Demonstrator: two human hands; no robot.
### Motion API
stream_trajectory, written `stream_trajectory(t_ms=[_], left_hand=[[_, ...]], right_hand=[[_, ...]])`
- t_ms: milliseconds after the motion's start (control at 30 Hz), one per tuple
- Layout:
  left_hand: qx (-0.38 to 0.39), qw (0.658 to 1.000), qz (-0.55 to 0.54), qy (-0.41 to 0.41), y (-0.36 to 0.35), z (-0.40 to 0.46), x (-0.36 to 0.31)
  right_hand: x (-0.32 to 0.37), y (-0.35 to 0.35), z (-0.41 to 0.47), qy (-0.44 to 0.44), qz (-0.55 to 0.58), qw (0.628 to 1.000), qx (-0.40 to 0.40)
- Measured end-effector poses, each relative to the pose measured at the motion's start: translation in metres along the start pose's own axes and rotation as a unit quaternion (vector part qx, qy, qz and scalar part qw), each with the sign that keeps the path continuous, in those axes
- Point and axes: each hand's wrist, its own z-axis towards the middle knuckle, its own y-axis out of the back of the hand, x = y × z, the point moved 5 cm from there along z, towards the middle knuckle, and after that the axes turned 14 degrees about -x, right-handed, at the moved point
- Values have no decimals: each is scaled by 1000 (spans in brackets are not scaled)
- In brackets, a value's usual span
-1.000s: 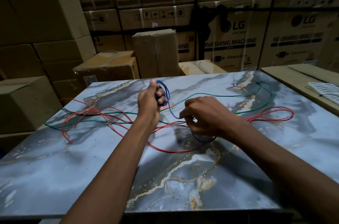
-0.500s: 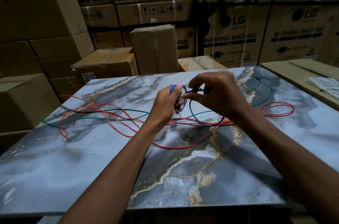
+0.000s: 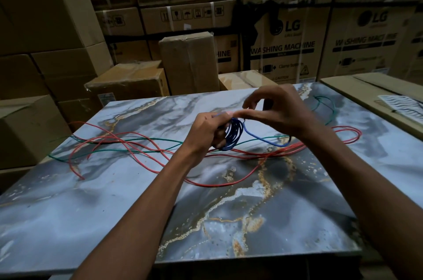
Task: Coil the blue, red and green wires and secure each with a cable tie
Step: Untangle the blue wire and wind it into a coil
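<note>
Left hand [image 3: 207,129] curled around blue coil [image 3: 233,134], gripping the stacked loops, held above slab [image 3: 114,199] near its far middle. Right hand [image 3: 278,111] just beside it, slightly higher and farther, thumb and forefinger apparently pinching the blue wire's free run close to the coil's top; exact contact blurred. Remaining fingers arched above, holding nothing.

Coil standing roughly on edge, opening facing right, toward the right hand. Blue tail [image 3: 265,141] dropping from the coil rightward, sagging low, then rising beneath the right wrist; end hidden there. Judging by that: only a short length left to wind, next loop to go over the top of the coil, fed from the right, right hand nearer the slack.

Red wire [image 3: 142,142] sprawled loose across the slab from left edge to right, passing below both hands, uncoiled. Green wire [image 3: 119,141] likewise loose, crossing the red at left, running behind the hands to a loop at far right. Tail near both where it sags: possible snag.

No cable tie identifiable. Open room toward the near edge; cartons [image 3: 187,62] hard against far side, another box [image 3: 366,92] at right.
</note>
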Motion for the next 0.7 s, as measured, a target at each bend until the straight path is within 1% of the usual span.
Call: stream_trajectory(t_ms=[67, 100, 167, 233, 300, 367, 400, 467, 600, 700], left_hand=[[-11, 999, -45, 22, 2, 2, 0], [-9, 996, -76, 39, 2, 3, 0], [-1, 984, -158, 85, 0, 2, 0], [-1, 965, -233, 123, 0, 1, 0], [-6, 952, -273, 141, 0, 1, -1], [-15, 944, -293, 149, 1, 0, -2], [-19, 942, -300, 151, 1, 0, -2], [-28, 940, -305, 152, 2, 0, -3], [-51, 946, -281, 155, -1, 2, -1], [-62, 952, -256, 158, -3, 2, 1]], right_hand=[[1, -4, -1, -31, -8, 999, 7], [1, -6, -3, -47, -9, 999, 23], [1, -16, -8, -88, -8, 992, 93], [0, -29, -16, -137, -3, 975, 173], [-2, -38, -22, -204, 63, 950, 228], [0, -42, -25, -268, 176, 910, 262], [3, -42, -26, -285, 219, 895, 266], [4, -43, -28, -296, 270, 879, 260], [-2, -43, -28, -308, 270, 885, 224], [-8, -42, -30, -322, 273, 881, 216]])
